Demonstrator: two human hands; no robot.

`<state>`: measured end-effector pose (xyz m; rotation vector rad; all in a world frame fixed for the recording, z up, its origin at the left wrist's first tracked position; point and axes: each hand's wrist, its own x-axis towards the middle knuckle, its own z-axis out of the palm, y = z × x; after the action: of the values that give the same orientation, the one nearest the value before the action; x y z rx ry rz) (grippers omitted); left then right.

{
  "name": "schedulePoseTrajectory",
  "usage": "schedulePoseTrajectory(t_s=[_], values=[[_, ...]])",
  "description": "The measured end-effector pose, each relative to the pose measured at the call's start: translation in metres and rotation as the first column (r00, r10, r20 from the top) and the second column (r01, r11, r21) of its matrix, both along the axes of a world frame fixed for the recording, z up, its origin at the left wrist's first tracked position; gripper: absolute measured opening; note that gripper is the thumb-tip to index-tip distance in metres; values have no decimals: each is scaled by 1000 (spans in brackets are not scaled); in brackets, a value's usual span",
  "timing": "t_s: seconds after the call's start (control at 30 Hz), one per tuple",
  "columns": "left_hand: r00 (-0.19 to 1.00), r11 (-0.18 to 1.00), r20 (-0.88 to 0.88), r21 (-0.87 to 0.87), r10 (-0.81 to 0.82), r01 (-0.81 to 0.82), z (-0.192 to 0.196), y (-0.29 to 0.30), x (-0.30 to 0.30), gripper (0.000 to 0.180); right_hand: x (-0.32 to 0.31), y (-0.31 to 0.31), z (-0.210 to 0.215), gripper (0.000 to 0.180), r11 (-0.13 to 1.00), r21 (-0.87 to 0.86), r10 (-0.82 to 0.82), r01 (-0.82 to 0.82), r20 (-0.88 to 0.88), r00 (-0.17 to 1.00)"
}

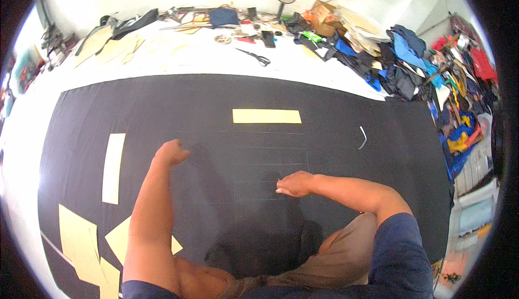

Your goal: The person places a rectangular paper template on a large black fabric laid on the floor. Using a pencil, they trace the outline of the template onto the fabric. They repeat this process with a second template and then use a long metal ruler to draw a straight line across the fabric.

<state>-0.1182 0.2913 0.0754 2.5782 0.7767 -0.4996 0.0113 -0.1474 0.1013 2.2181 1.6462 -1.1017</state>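
A tailoring workshop, by every sign. Black cloth [346,121] covers most of the white tabletop [216,58], chalk lines ruled across it, with yellow paper patterns [266,116] laid on top. Scissors [254,56] lie near the far edge among more pattern pieces [108,45]. At the far right corner, heaps of folded fabric [403,56] in blue, black and red pile up.
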Motion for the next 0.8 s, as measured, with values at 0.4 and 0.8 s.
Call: schedulePoseTrajectory(t_s=[0.4, 0.8], values=[[985, 985, 32, -2, -172, 172, -27, -19, 37, 63, -14, -67, 30, 43, 939, -197, -279, 282, 43, 959], [982, 976, -85, 125, -169, 179, -38, 33, 5, 58, -16, -114, 26, 31, 917, -257, -294, 307, 86, 952]])
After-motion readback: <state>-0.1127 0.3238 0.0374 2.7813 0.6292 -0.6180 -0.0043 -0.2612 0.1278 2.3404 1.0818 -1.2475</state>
